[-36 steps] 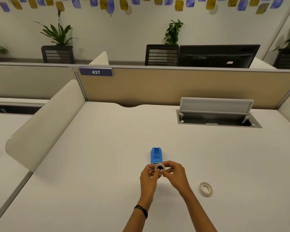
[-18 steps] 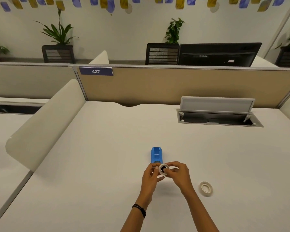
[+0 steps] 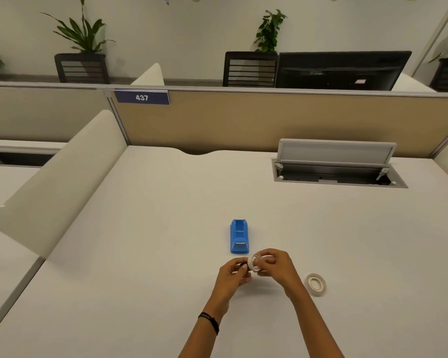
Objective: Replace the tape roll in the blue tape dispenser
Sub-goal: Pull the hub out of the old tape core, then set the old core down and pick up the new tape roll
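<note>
Head view, only one. Landmark = blue tape dispenser [image 3: 239, 236], sitting flat on the white desk [image 3: 145, 254], cutter end toward the person. Roll bay looks empty.

Both hands are just in front of the dispenser on the near side, raised off the desk and not touching it.

Right hand [image 3: 277, 267]: fingers pinched on a white tape roll [image 3: 254, 263], held on edge with the ring's hole facing left. Roll is just near-right of the dispenser's cutter end.

Left hand [image 3: 232, 276]: fingers closed on a small black part [image 3: 243, 264], likely the hub/core, right beside the roll's left face. Cannot tell whether it's touching the roll or just clear of it. Black band [image 3: 209, 321] on the left wrist.

Second tape roll [image 3: 315, 283]: lies flat on the desk, to the near-right of the dispenser, apart from the right hand and beyond its wrist.

Farther back from the dispenser, to the right: open cable hatch [image 3: 339, 165] set into the desk, lid tilted up. Behind the dispenser, a tan partition [image 3: 243, 120] with a "437" plate [image 3: 141, 97] at its upper left. Left of the dispenser, a rounded white divider [image 3: 60, 182] along the desk edge. Over the partition: a dark monitor [image 3: 339, 71], chairs, potted plants.
</note>
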A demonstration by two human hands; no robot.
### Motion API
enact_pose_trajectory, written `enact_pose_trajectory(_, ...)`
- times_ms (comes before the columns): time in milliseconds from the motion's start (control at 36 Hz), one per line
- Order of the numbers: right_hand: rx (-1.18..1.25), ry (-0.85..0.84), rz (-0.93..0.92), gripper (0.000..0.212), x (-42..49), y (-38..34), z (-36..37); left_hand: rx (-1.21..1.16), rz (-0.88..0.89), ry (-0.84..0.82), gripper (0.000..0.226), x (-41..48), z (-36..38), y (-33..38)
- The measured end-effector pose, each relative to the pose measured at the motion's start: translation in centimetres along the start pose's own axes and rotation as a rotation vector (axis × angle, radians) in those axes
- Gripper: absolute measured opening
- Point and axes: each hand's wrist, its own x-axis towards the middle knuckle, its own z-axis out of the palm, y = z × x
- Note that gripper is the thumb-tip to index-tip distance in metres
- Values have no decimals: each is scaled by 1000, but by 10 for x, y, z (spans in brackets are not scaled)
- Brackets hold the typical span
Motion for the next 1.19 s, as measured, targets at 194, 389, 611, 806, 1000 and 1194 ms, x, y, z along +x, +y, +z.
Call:
enact_pose_trajectory(194,18,201,27,3,10,11,-21,49,-45,-45,20,-1,-7,2)
enact_pose_trajectory(389,-50,426,31,9,46,19,-79,56,-77,-7,17,10,-4,-2)
enact_pose_trajectory(611,-177,522,102,15,112,8,-130,40,-101,33,17,18,-7,-6)
enact_pose_trajectory(806,-138,515,146,4,144,1,-141,32,-118,40,17,23,-6,-7)
enact_pose_trajectory(1000,-63,395,50,13,124,2,-144,44,-112,19,18,21,-2,-8)
enact_pose_trajectory(1194,-138,277,28,14,68,25,-145,78,-97,-8,18,14,5,-8)
